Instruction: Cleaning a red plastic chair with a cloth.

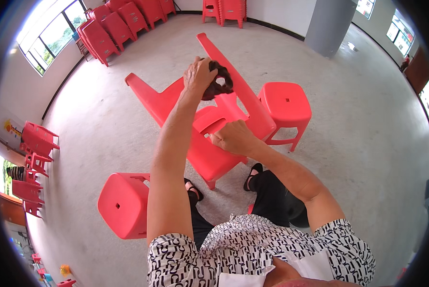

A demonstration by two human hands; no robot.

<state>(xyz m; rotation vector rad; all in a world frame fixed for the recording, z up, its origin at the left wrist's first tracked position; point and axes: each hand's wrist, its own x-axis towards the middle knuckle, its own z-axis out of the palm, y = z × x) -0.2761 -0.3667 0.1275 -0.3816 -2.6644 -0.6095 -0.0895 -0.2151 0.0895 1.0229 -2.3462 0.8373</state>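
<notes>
A red plastic chair stands tipped in front of me, its legs pointing up and away. My left hand is reached out over its far part, shut on a bunched dark brown cloth. The cloth is near one of the raised legs. Closer to me, my right hand is closed at the chair, its fingers curled at the edge of an opening. The fingertips are mostly hidden.
A red plastic stool stands just right of the chair, another stool at my left. Stacked red stools line the far wall; more stacks are along the left wall. A grey column rises at the back right.
</notes>
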